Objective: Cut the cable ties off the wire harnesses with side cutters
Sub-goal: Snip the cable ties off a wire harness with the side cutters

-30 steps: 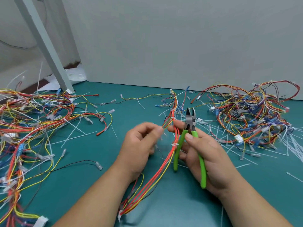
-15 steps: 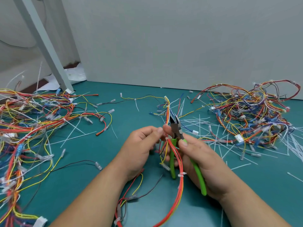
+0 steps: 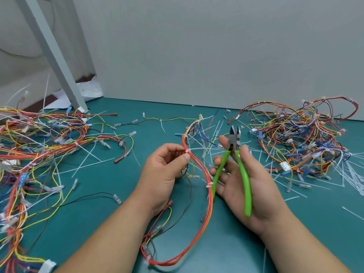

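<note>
On the table (image 3: 88, 223), near its middle, the left hand (image 3: 165, 170) has its grip pinched on the red-orange wire harness (image 3: 208, 209) at a white cable tie (image 3: 188, 150). The right hand (image 3: 256, 194) has its grip curled loosely round the green side cutters (image 3: 234, 143), blades parted and pointing at the back edge. A tangled heap (image 3: 39, 144) lies at the left edge, a second heap (image 3: 295, 138) near the back right corner

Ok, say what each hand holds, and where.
Left hand pinches orange wire harness at a white tie; right hand grips green-handled side cutters by their handles.

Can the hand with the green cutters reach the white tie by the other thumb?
Probably yes: the right hand holds the green-handled side cutters beside the white plastic cable tie, blades open, with nothing between them. The left hand pinches the red wire harness there.
</note>
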### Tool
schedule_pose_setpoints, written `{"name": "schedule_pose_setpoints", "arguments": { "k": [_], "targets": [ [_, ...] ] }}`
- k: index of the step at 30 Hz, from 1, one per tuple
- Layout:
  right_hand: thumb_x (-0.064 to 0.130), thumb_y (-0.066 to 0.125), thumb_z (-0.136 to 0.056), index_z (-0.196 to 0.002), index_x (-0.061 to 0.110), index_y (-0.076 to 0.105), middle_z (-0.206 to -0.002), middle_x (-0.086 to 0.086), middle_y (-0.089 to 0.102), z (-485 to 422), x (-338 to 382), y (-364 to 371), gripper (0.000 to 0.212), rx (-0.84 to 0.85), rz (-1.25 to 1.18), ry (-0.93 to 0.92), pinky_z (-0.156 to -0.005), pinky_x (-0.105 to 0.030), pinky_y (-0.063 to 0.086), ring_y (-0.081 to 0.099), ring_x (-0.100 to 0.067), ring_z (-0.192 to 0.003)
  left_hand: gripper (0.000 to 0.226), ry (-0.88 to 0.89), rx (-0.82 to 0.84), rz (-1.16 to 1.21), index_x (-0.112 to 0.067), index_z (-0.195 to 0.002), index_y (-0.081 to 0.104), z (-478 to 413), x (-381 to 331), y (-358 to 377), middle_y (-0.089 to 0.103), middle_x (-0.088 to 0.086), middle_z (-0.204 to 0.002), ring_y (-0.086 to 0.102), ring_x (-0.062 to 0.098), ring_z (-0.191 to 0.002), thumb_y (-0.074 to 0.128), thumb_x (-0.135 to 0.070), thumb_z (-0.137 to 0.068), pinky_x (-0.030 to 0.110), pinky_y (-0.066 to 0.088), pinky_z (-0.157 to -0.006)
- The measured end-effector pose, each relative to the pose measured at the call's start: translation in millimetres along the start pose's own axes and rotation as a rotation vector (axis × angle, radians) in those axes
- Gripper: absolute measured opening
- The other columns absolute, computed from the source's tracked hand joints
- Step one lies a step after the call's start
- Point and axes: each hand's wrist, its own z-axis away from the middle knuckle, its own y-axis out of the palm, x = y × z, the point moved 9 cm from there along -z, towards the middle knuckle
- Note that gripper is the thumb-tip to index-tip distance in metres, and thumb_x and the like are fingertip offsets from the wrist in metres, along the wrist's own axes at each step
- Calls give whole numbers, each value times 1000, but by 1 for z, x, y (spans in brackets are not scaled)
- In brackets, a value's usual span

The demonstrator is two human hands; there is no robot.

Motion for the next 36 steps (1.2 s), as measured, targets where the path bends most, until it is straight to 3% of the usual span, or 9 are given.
{"name": "schedule_pose_setpoints", "arguments": {
  "k": [2,5,7,12,14,19,23,31,36],
  "targets": [
    [56,63,-85,-135,21,66,-91,-4,56,2,1,1,61,38,-57,41,-76,-39,45,52,-22,-82,21,16,-62,4,-30,-86,75,0,-1,-5,66,-3,-81,51,7,-65,81,-35,-66,18,38,-53],
    [40,85,-56,-136,14,61,-97,-5,55,7,2,7,87,149,-105,74,-76,-40,39,51,-22,-85,20,33,-126,-1,-31,-87,76,1,-2,-11,67,-3,-82,52,8,-68,82,-34,-68,20,39,-54],
    [32,86,-51,-141,11,57,-101,-4,57,10,0,12,96,210,-74,66,-77,-39,38,52,-21,-88,14,46,-174,-1,-32,-87,77,1,-4,-14,68,-4,-82,54,8,-71,79,-28,-74,21,39,-55],
    [30,63,-88,-123,18,69,-102,-4,61,6,-11,5,38,99,176,42,-79,-40,39,56,-20,-88,14,81,-215,-5,-31,-88,78,4,-10,-15,69,-4,-81,57,6,-72,75,-21,-78,17,42,-57],
    [32,61,-89,-114,20,71,-103,-8,66,5,-11,1,29,28,215,25,-81,-44,41,62,-22,-88,15,84,-220,6,-31,-88,78,5,-12,-15,69,-4,-81,58,5,-73,75,-21,-78,17,42,-58],
    [43,69,-81,-125,18,70,-112,-12,70,3,-5,-8,52,-48,58,51,-93,-50,44,69,-27,-100,17,95,-235,-17,-26,-91,76,4,-11,-17,70,-6,-84,60,6,-78,74,-9,-89,21,44,-66],
    [50,51,-97,-138,29,62,-110,-10,65,7,-3,5,47,57,-12,83,-87,-53,47,64,-28,-103,15,95,-245,-33,-23,-93,75,4,-11,-17,71,-8,-83,61,4,-77,72,-8,-90,15,47,-65],
    [31,59,-73,-119,16,62,-97,-13,68,10,-7,1,48,34,216,99,-72,-48,46,64,-28,-82,13,119,-255,-73,-17,-98,72,4,-11,-18,70,-10,-79,59,3,-70,71,-6,-91,13,47,-64],
    [36,60,-90,-117,19,69,-112,-21,69,17,-15,6,33,115,216,203,-81,-52,51,67,-33,-95,12,127,-256,-103,-19,-97,72,5,-12,-19,70,-12,-81,56,3,-66,71,-8,-92,15,46,-63]
  ]
}}
